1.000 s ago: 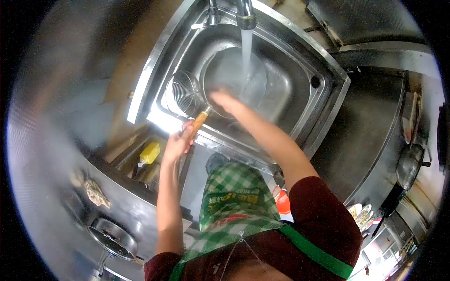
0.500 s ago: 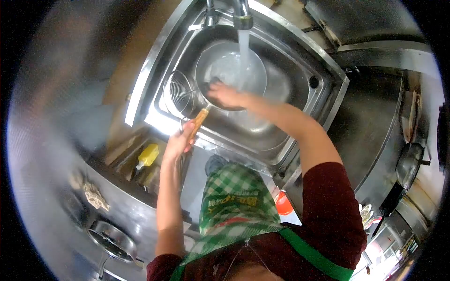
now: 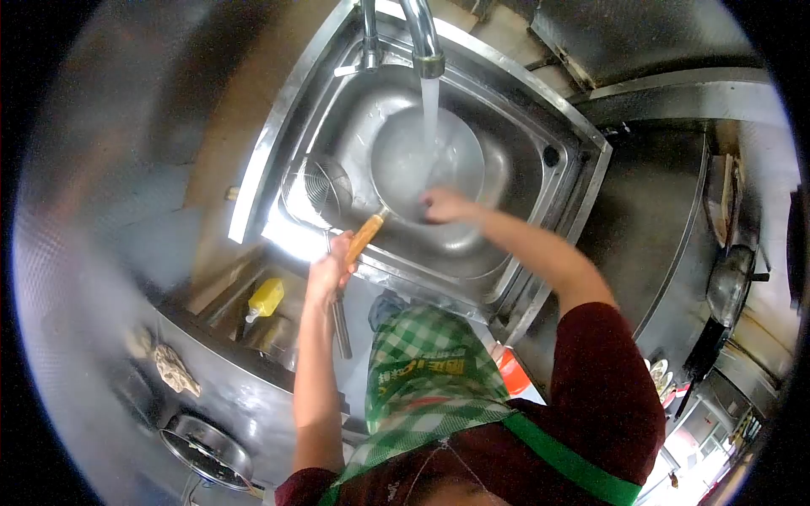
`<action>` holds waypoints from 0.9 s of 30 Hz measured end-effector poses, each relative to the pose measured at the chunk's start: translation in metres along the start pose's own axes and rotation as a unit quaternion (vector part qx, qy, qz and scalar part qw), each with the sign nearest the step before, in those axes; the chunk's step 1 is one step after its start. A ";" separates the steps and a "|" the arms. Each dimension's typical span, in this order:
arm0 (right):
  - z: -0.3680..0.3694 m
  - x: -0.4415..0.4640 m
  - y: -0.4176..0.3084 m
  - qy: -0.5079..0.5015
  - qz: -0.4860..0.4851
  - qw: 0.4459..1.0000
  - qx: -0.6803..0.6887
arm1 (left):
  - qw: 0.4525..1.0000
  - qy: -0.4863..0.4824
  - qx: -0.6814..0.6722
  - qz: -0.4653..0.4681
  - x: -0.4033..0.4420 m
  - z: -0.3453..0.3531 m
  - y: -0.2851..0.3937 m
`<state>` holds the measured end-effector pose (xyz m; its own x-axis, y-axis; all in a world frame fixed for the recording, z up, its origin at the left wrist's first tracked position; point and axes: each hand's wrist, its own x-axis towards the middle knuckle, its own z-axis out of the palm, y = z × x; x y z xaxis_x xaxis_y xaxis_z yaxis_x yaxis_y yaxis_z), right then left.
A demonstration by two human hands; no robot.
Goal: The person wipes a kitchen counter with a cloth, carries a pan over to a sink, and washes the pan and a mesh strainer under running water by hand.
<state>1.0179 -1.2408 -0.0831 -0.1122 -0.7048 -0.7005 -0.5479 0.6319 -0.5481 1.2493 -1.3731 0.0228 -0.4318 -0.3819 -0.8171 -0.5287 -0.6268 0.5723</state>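
Note:
My left hand [image 3: 331,268] is closed around the wooden handle [image 3: 368,236] of a round metal pan [image 3: 396,148] that sits in the sink. Water from the tap [image 3: 429,66] pours into this pan. At the pan's near right rim, my right hand [image 3: 449,205] is closed and somewhat blurred; a dark bit shows at its fingers, too unclear to name. A wire strainer [image 3: 319,191] leans at the sink's left edge. Its metal handle [image 3: 341,325] passes beneath my left hand, and whether that hand grips it too cannot be made out.
The steel sink [image 3: 498,270] has raised rims all round. Left of it lies a yellow bottle [image 3: 267,297], and a crumpled cloth [image 3: 175,371] hangs lower down. A round pan [image 3: 207,451] is at the lower left. An orange-red container [image 3: 511,371] stands by the apron.
My right hand has swept from the pan's near left side to its near right rim. The pan and strainer appear slightly lower in view, as the camera has shifted.

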 end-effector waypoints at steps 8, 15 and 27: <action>-0.017 0.129 -0.017 0.272 0.030 0.767 0.580 | 0.995 -0.014 0.076 -0.063 -0.009 0.007 0.002; 0.011 0.023 0.038 -0.043 -0.238 0.970 0.013 | 0.996 -0.021 0.072 -0.050 -0.007 0.007 0.009; -0.078 0.128 0.030 0.329 -0.356 0.641 -0.595 | 0.995 -0.004 0.087 -0.041 -0.012 0.019 0.009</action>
<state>0.9228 -1.3372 -0.1537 0.4069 -0.9087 0.0928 -0.8553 -0.3433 0.3881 1.2353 -1.3611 0.0390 -0.3870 -0.3284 -0.8616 -0.6805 -0.5288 0.5072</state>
